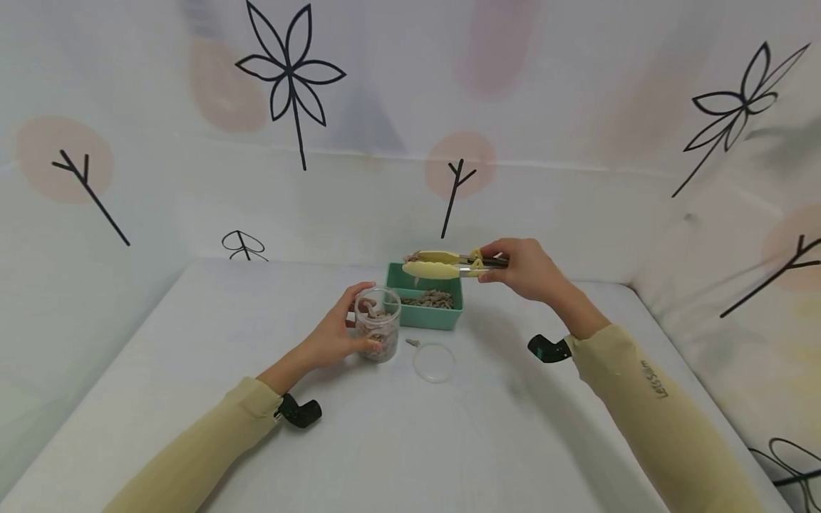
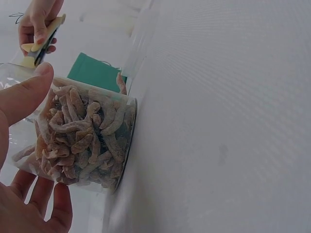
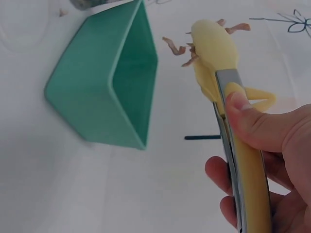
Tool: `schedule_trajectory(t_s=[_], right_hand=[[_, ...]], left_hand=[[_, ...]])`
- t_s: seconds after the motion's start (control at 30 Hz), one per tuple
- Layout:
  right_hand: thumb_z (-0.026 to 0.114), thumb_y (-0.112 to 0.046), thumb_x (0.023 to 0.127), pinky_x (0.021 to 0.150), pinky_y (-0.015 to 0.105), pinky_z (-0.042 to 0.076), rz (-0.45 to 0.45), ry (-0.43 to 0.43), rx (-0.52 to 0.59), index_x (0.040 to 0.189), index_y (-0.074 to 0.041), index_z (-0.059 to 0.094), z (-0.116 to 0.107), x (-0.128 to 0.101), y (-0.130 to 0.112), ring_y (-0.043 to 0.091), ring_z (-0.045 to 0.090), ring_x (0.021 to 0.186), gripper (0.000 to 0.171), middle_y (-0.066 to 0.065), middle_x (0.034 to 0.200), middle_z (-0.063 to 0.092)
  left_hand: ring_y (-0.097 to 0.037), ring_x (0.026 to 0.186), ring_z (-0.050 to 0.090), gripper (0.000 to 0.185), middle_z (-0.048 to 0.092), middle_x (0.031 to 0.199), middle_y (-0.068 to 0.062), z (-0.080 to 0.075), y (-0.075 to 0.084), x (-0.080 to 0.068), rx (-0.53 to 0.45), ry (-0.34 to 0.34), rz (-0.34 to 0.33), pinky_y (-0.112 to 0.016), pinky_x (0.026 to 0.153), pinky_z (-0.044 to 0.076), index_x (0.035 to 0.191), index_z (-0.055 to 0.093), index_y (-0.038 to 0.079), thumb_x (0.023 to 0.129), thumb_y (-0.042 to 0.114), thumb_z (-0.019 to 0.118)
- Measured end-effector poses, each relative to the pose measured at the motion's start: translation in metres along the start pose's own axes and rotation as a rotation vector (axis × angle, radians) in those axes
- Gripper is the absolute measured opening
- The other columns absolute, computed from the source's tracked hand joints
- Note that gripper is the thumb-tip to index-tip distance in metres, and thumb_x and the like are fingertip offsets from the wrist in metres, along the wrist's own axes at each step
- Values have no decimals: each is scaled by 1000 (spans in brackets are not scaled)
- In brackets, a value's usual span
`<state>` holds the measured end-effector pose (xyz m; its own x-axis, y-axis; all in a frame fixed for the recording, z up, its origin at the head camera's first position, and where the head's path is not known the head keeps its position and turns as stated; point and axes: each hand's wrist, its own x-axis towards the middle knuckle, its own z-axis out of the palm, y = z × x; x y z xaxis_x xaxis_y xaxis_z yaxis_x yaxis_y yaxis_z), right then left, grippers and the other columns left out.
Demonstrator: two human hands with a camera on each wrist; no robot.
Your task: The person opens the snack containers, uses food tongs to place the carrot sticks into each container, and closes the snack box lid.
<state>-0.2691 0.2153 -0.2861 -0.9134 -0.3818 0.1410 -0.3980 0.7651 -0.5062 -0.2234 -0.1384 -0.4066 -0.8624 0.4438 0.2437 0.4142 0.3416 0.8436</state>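
Right now my right hand (image 1: 522, 269) grips the tongs (image 1: 442, 265), thumb on top of the handle and the other fingers (image 3: 221, 174) curled under it. Tong tips are squeezed together on a few pale dried strips (image 3: 177, 47), held in the air above the green box (image 1: 425, 297). From the right wrist view the strips stick out past the yellow tips, clear of the box rim.

My left hand (image 1: 336, 329) wraps the jar (image 1: 378, 324), thumb (image 2: 26, 94) on one side and the other fingers round the far side. Jar stands upright on the surface (image 1: 410, 427), just left of the box, and is packed nearly full of the same strips, as the left wrist view shows.

More strips lie in the box. Clear round lid (image 1: 434, 362) lies flat on the surface just right of the jar, in front of the box. One small scrap (image 1: 412, 343) sits between jar and lid.

Both sleeves are pale yellow, with a dark wrist device on each arm. White cloth with black flower and twig drawings hangs behind and to both sides.
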Motion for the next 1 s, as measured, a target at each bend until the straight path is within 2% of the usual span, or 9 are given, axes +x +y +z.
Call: schedule_trajectory(t_s=[0.27, 0.47, 0.67, 0.77, 1.0], right_hand=[[80, -13, 86, 80, 40, 55, -67, 48, 38, 125, -2, 67, -10, -9, -27, 24, 65, 90, 42, 11, 115, 68], [80, -11, 85, 80, 39, 56, -123, 8, 97, 123, -3, 68, -4, -15, -46, 23, 66, 92, 41, 9, 114, 68], [81, -12, 85, 80, 38, 56, -143, -65, 119, 123, -5, 68, 12, -17, -48, 19, 67, 92, 41, 6, 113, 69], [80, -12, 85, 78, 37, 56, -136, -97, 128, 123, -5, 68, 18, -18, -47, 19, 67, 91, 41, 6, 112, 69], [81, -13, 85, 78, 37, 56, -136, -106, 102, 122, -4, 69, 23, -17, -50, 19, 66, 90, 40, 5, 110, 69]], left_hand=[[-26, 115, 49, 102, 52, 131, -7, 0, -2, 0, 2, 1, 0, -47, 95, 46, 154, 24, 30, 77, 16, 88], [-27, 115, 49, 101, 52, 132, -8, 0, -2, 0, 0, 0, 6, -48, 95, 46, 155, 23, 28, 78, 16, 88], [-28, 117, 48, 102, 50, 136, -10, 0, -1, 0, 6, -2, -13, -48, 96, 45, 155, 21, 21, 78, 17, 87], [-28, 117, 48, 102, 49, 137, -9, 0, -1, 0, 0, -3, 1, -47, 94, 45, 155, 22, 21, 78, 16, 87], [-29, 117, 47, 103, 49, 138, -9, 0, -2, 0, -8, 1, 20, -48, 94, 45, 156, 22, 23, 77, 13, 88]])
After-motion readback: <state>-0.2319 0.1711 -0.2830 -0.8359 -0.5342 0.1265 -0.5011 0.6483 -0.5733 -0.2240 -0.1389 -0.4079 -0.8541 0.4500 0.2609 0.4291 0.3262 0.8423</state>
